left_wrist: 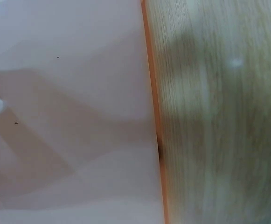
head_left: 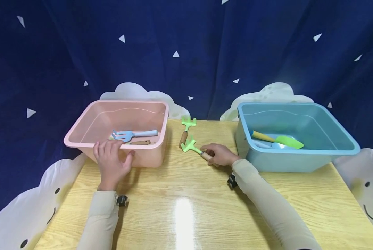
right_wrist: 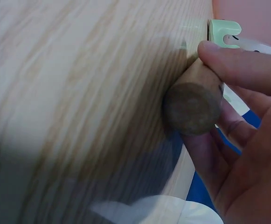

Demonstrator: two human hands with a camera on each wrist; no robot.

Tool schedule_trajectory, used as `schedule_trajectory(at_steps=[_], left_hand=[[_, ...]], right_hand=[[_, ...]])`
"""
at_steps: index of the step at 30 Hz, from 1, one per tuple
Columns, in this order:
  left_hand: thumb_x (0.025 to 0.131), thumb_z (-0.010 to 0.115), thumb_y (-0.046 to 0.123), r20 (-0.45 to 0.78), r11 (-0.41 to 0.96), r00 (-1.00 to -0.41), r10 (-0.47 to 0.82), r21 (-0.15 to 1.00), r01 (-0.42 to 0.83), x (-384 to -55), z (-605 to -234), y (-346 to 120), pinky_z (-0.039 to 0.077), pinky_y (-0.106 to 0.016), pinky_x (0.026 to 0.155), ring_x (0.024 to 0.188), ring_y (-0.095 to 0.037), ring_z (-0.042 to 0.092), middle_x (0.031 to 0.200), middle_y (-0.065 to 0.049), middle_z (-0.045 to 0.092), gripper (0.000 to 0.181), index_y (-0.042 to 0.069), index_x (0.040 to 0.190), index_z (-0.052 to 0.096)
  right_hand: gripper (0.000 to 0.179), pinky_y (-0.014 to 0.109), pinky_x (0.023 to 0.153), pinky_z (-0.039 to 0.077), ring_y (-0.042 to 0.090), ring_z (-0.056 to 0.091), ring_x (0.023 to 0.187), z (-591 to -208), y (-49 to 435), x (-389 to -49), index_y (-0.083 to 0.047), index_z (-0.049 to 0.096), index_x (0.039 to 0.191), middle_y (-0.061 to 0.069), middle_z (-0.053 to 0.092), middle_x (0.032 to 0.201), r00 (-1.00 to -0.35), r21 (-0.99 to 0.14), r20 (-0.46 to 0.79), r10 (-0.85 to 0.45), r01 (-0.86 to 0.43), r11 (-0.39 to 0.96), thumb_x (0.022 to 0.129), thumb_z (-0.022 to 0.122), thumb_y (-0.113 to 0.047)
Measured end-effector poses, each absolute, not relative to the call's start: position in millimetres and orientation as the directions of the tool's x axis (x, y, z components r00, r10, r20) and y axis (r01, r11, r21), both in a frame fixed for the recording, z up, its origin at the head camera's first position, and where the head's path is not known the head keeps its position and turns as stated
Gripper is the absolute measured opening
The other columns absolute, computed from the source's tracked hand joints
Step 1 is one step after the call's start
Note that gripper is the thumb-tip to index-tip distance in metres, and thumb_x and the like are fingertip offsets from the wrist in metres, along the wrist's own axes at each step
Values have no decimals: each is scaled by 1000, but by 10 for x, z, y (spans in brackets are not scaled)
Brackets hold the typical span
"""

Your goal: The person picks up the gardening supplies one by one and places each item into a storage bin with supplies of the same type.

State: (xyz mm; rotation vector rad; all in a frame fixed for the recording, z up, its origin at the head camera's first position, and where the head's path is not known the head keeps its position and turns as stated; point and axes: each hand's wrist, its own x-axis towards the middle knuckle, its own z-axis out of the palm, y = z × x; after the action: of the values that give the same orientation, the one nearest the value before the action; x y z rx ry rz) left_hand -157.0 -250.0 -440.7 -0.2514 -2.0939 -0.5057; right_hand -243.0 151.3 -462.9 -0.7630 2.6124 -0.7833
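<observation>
My left hand [head_left: 113,165] grips the front rim of a pink plastic bin [head_left: 147,158], fingers hooked over the edge. The bin's pale outer wall [left_wrist: 88,102] fills much of the left wrist view. Between the bins, my right hand [head_left: 223,154] pinches the wooden handle of a green toy hand rake [head_left: 191,145]; its handle end [right_wrist: 193,108] shows between thumb and fingers, close over the table. A second green hand rake [head_left: 184,137] with a brown handle lies just behind it. Inside the pink bin are a light blue hand fork [head_left: 144,133] and a wooden-handled tool [head_left: 139,142].
A blue bin [head_left: 292,163] stands on the right, holding a green trowel [head_left: 289,141] with a yellow handle and a light blue tool [head_left: 280,146]. Both bins sit on a wooden table [head_left: 161,208]. A dark blue curtain [head_left: 192,80] hangs behind.
</observation>
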Motion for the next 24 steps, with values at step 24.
schedule_trajectory(at_steps=[24], left_hand=[[80, 66, 36, 829, 894, -559, -21, 265, 360, -1559, -4387, -2501, 20, -59, 115, 104, -40, 48, 102, -20, 62, 45, 0, 106, 62]], right_hand=[[55, 39, 88, 55, 22, 68, 102, -4596, 1507, -2412, -15, 64, 132, 6, 72, 114, -814, -559, -143, -563, -402, 725, 80, 76, -3]])
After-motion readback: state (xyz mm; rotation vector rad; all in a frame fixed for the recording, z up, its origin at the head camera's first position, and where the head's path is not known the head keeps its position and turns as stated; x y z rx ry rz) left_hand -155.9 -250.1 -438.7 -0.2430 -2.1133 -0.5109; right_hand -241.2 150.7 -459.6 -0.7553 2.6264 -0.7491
